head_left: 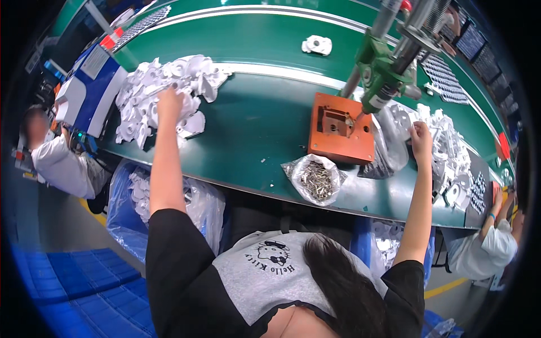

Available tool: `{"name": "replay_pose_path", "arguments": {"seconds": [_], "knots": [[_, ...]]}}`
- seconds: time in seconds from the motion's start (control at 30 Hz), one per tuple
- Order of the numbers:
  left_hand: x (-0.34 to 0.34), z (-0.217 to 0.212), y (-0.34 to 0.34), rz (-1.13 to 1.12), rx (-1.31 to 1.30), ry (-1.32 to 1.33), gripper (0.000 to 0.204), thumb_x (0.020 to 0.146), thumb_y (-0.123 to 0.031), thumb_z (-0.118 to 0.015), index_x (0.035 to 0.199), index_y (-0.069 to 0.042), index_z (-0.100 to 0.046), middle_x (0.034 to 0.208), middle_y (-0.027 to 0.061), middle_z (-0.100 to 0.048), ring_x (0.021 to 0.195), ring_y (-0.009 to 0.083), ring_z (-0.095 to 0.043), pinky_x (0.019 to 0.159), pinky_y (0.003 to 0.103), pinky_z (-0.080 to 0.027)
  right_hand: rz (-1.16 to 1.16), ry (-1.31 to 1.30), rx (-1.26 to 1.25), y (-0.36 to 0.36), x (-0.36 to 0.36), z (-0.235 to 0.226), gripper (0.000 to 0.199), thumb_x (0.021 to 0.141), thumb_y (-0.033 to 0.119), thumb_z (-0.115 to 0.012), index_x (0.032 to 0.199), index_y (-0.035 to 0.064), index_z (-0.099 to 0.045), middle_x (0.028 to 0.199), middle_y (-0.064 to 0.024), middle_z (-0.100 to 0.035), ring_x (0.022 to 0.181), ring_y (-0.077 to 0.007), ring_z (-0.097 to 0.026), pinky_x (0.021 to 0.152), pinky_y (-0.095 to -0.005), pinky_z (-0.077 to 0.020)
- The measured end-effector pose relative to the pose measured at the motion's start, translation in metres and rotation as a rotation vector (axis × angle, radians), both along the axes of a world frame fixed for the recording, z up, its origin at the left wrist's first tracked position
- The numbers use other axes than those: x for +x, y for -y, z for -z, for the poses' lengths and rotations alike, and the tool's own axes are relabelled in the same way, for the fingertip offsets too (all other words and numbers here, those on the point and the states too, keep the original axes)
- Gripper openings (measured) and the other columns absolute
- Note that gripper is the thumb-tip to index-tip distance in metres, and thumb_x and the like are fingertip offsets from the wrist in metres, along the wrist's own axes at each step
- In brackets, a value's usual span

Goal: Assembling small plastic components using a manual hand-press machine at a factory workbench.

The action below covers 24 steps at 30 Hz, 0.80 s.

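My left hand [171,102] reaches into a heap of white moulded plastic parts [194,73] on the left of the green bench. Its fingers are curled down onto a white plastic part, mostly hidden under the hand. On the right, my right hand [420,135] is closed in a pinch beside a clear plastic bag [391,143] and a second pile of white parts [445,135]. What it pinches is too small to make out. Between the hands stands an orange fixture block [341,147] with a recessed nest, under a green press head [378,70].
A bag of small metal pins [316,179] sits at the bench's front edge. One white part [316,45] lies on the far belt. A blue-and-white machine [93,87] stands left. Lined bins [127,225] hang below the bench edge. People sit at both sides.
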<state>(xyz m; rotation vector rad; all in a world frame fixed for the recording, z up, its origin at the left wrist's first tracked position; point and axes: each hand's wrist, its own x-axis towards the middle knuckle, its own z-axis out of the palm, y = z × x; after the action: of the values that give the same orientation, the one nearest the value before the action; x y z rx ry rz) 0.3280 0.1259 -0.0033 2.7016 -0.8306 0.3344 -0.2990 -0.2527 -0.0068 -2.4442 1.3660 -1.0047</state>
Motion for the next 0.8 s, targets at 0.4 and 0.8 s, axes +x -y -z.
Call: {"name": "replay_pose_path", "arguments": {"seconds": [0.4, 0.8], "knots": [[-0.181, -0.056, 0.023, 0.678, -0.961, -1.159, 0.039, 0.090, -0.015, -0.051, 0.125, 0.003, -0.045, 0.117, 0.0121, -0.058, 0.100, 0.0222, -0.060, 0.085, 0.032, -0.051, -0.473, 1.001, 0.938, -0.134, 0.041, -0.068, 0.039, 0.083, 0.000, -0.055, 0.122, -0.0053, -0.050, 0.110, -0.0115, -0.061, 0.087, -0.0124, -0.063, 0.070, -0.0242, -0.0530], [-0.344, -0.051, 0.057, 0.824, -1.245, -1.845, 0.018, 0.095, -0.003, -0.046, 0.112, 0.002, -0.050, 0.109, 0.0109, -0.059, 0.099, 0.0175, -0.060, 0.088, 0.033, -0.049, -0.669, 0.667, 0.960, -0.233, 0.117, -0.065, 0.033, 0.090, 0.007, -0.055, 0.122, -0.0013, -0.050, 0.093, -0.0057, -0.061, 0.067, -0.0088, -0.057, 0.055, -0.0208, -0.0423]]}}
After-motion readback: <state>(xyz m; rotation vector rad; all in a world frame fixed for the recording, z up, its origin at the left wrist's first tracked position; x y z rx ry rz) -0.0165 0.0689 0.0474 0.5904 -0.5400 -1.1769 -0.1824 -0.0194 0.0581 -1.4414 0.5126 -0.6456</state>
